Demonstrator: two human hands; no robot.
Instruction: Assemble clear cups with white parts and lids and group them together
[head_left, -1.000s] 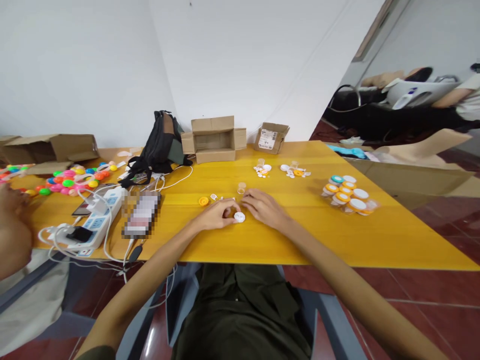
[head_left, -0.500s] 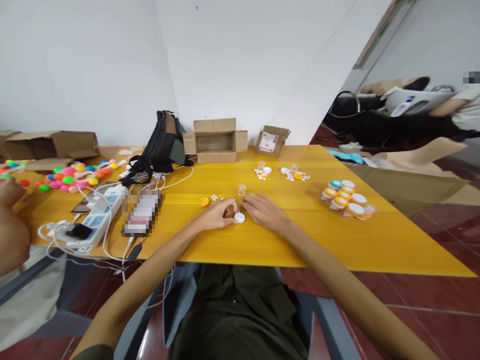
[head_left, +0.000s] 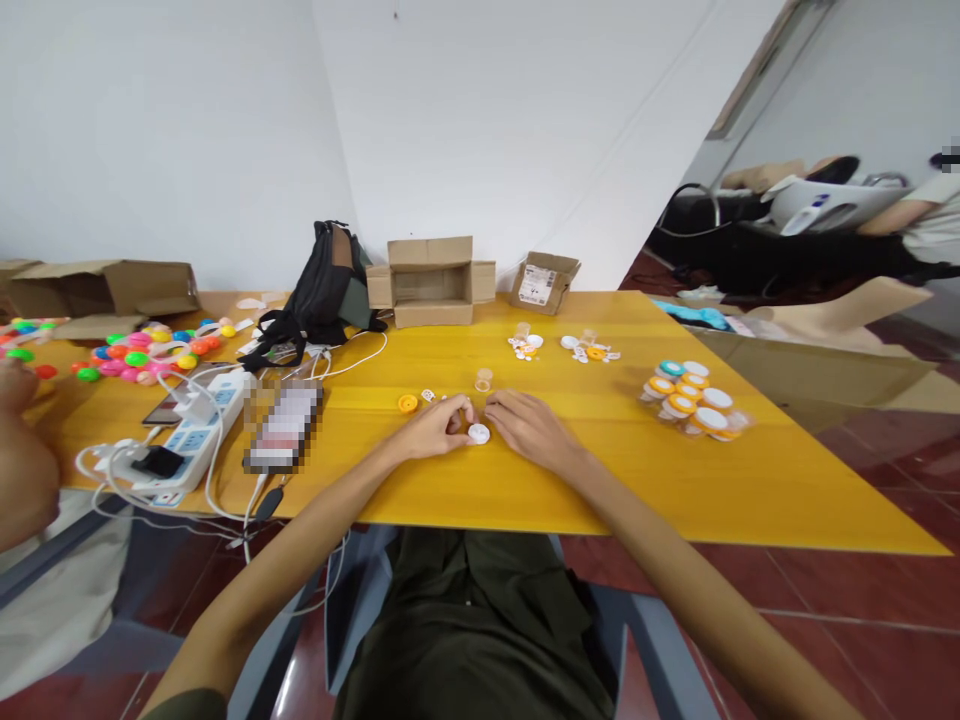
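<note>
Both my hands rest on the yellow table (head_left: 525,480), meeting at a small white round cap (head_left: 478,434). My left hand (head_left: 439,426) has its fingers curled in a pinch at the cap's left edge. My right hand (head_left: 529,426) lies just right of the cap, fingers bent and touching the table close to it. An orange cap (head_left: 407,403), a tiny white piece (head_left: 427,395) and a small clear cup (head_left: 484,379) lie just beyond my hands.
A cluster of capped jars (head_left: 690,395) stands at the right. Small part piles (head_left: 525,343) (head_left: 591,348) lie further back, before cardboard boxes (head_left: 431,280) and a black backpack (head_left: 322,290). A power strip (head_left: 195,430), phone (head_left: 283,428) and colourful balls (head_left: 142,355) sit left. Another person's arm (head_left: 22,450) is at far left.
My hands have stayed at the white cap, with only small finger shifts. The view has moved slightly.
</note>
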